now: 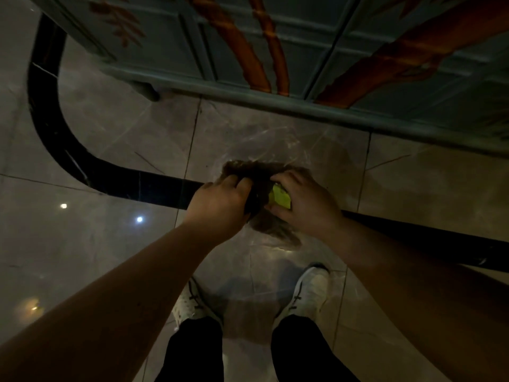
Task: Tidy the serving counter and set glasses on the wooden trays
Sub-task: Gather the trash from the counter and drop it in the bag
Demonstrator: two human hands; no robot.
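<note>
A person stands over a glossy marble-tile floor (pixel 110 150) beside a painted teal cabinet (pixel 303 59), holding a thin clear plastic bag (pixel 275 150) open. The left hand (pixel 220 205) grips its crumpled dark rim; the right hand (pixel 305 202) closes round a yellow-green scrap (pixel 281 199). The flimsy film could slip or tear, spilling waste. No trays or glasses appear in view.

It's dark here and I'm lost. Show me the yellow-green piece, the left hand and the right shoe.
yellow-green piece (pixel 280 198): head view, its lit face.
left hand (pixel 220 205): head view, back of hand.
right shoe (pixel 308 290): head view, white upper.
</note>
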